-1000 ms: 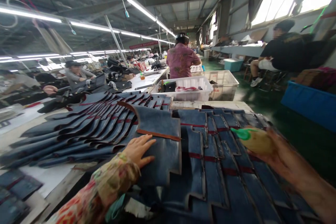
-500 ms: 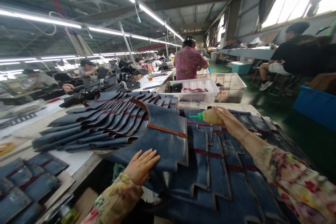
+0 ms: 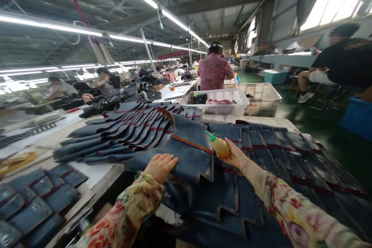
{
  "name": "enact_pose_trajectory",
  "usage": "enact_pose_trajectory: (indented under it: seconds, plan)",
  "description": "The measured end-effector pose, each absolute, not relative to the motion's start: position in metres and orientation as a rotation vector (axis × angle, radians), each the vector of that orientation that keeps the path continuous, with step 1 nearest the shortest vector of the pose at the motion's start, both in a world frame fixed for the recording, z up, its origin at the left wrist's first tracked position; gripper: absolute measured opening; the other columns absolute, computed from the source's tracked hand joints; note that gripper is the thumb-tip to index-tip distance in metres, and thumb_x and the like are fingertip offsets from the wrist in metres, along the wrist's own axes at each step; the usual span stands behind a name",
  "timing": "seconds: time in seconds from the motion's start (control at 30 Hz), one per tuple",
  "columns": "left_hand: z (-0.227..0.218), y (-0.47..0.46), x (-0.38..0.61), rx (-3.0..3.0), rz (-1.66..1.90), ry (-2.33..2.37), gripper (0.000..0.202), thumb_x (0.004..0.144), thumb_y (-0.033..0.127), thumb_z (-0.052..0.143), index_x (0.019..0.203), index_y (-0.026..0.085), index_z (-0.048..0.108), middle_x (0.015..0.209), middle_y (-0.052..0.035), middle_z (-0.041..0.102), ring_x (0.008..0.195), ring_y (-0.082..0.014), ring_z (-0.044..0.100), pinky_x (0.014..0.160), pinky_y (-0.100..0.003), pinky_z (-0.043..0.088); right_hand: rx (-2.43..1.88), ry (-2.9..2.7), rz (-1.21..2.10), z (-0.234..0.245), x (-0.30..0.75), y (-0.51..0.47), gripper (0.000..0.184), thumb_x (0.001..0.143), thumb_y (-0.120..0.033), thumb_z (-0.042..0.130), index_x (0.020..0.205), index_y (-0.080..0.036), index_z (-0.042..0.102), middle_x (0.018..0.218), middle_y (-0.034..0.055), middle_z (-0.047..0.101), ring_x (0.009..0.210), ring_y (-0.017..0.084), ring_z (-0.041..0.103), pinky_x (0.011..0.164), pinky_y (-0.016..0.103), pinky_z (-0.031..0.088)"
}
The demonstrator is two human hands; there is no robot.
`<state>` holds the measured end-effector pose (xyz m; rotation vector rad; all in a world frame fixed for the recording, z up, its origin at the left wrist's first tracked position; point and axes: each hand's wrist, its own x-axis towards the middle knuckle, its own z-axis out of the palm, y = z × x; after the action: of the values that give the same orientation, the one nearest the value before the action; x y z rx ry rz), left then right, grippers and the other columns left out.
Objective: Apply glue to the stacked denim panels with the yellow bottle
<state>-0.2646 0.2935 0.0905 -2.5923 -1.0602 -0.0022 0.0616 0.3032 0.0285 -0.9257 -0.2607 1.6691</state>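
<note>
My left hand (image 3: 160, 166) lies flat on a dark blue leather piece (image 3: 186, 151) with a brown strip along its far edge. That piece tops a spread of overlapping blue leather pieces (image 3: 261, 162) with red bands. My right hand (image 3: 234, 155) grips a yellowish squeeze bottle (image 3: 220, 145) with a green nozzle, whose tip hovers over the brown strip at the piece's right corner. Both arms wear flowered sleeves.
A fan of blue pieces (image 3: 122, 130) lies at the left, and smaller ones (image 3: 31, 201) at the near left. White plastic bins (image 3: 229, 102) stand beyond. A person in a pink shirt (image 3: 214, 71) stands ahead; others sit at left and right. A blue bin (image 3: 359, 118) is on the floor.
My right hand brought the bottle from the right side leftward and nearer, down to the brown strip. My left hand stayed on the piece. The view lifted and shifted.
</note>
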Motion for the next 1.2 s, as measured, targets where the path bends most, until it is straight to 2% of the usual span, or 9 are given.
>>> enact_pose_trajectory:
  seconds: [0.13,0.27,0.37,0.53,0.67,0.87,0.97,1.07,1.2]
  plan:
    - [0.126,0.293,-0.248,-2.535,-0.033,-0.838,0.036,0.087,0.011,0.036,0.112,0.019,0.060,0.114,-0.0085,0.063,0.110,-0.0252,0.053,0.100,-0.049,0.035,-0.926,-0.309,1.676,0.035,0.045,0.322,0.037,0.094,-0.046,0.041,0.103,-0.013,0.054,0.078,0.0080,0.062,0.066,0.018,0.062,0.050,0.028,0.055]
    - [0.185,0.297,-0.222,-2.456,-0.071,-0.629,0.035,0.089,0.012,0.031,0.104,0.011,0.063,0.109,-0.0129,0.063,0.119,-0.0273,0.046,0.106,-0.051,0.028,-0.911,-0.365,1.692,0.049,0.031,0.335,0.035,0.095,-0.044,0.039,0.105,-0.014,0.055,0.082,0.0086,0.063,0.068,0.019,0.063,0.048,0.029,0.054]
    - [0.206,0.303,-0.226,-2.488,-0.129,-0.759,0.037,0.085,0.009,0.035,0.113,0.015,0.059,0.121,-0.0112,0.058,0.125,-0.0269,0.039,0.106,-0.053,0.024,-0.889,-0.379,1.699,0.052,0.025,0.341,0.036,0.094,-0.045,0.039,0.105,-0.015,0.056,0.084,0.0084,0.064,0.070,0.020,0.063,0.049,0.030,0.054]
    - [0.156,0.316,-0.292,-2.468,0.015,-1.350,0.078,0.060,0.007,0.047,0.135,0.022,0.037,0.140,-0.0066,0.041,0.127,-0.0237,0.038,0.103,-0.045,0.032,-0.948,-0.388,1.673,0.047,0.024,0.344,0.034,0.093,-0.044,0.042,0.102,-0.014,0.056,0.079,0.0076,0.063,0.066,0.018,0.062,0.049,0.029,0.054]
    - [0.119,0.324,-0.335,-2.414,-0.004,-1.405,0.069,0.066,0.002,0.039,0.132,0.023,0.044,0.138,-0.0055,0.044,0.128,-0.0235,0.038,0.107,-0.052,0.023,-0.965,-0.419,1.653,0.053,0.019,0.344,0.034,0.094,-0.043,0.042,0.098,-0.013,0.057,0.078,0.0072,0.063,0.064,0.017,0.061,0.048,0.029,0.054]
    - [0.146,0.315,-0.317,-2.407,-0.233,-1.038,0.052,0.080,0.002,0.032,0.117,0.026,0.058,0.129,-0.0043,0.054,0.125,-0.0246,0.041,0.110,-0.053,0.014,-0.938,-0.456,1.607,0.072,0.008,0.347,0.033,0.095,-0.042,0.041,0.094,-0.013,0.057,0.077,0.0073,0.062,0.064,0.018,0.060,0.047,0.030,0.053]
    - [0.142,0.307,-0.309,-2.377,-0.126,-1.105,0.046,0.083,0.005,0.032,0.116,0.022,0.060,0.123,-0.0090,0.057,0.120,-0.0264,0.046,0.108,-0.054,0.021,-0.976,-0.490,1.579,0.074,0.004,0.350,0.033,0.094,-0.042,0.041,0.092,-0.014,0.057,0.075,0.0064,0.061,0.062,0.017,0.059,0.048,0.029,0.053]
    - [0.119,0.300,-0.313,-2.371,0.240,-1.403,0.053,0.080,0.002,0.031,0.126,0.019,0.051,0.127,-0.0125,0.054,0.115,-0.0269,0.051,0.097,-0.051,0.038,-1.033,-0.500,1.553,0.070,0.005,0.351,0.032,0.095,-0.042,0.040,0.090,-0.014,0.055,0.073,0.0054,0.060,0.061,0.017,0.059,0.050,0.029,0.053]
    - [0.102,0.286,-0.318,-2.336,0.218,-1.510,0.062,0.077,0.003,0.032,0.136,0.023,0.038,0.142,-0.0062,0.038,0.129,-0.0234,0.037,0.104,-0.049,0.031,-1.116,-0.583,1.479,0.067,0.015,0.347,0.031,0.094,-0.041,0.040,0.093,-0.014,0.054,0.078,0.0062,0.060,0.065,0.017,0.059,0.053,0.029,0.053]
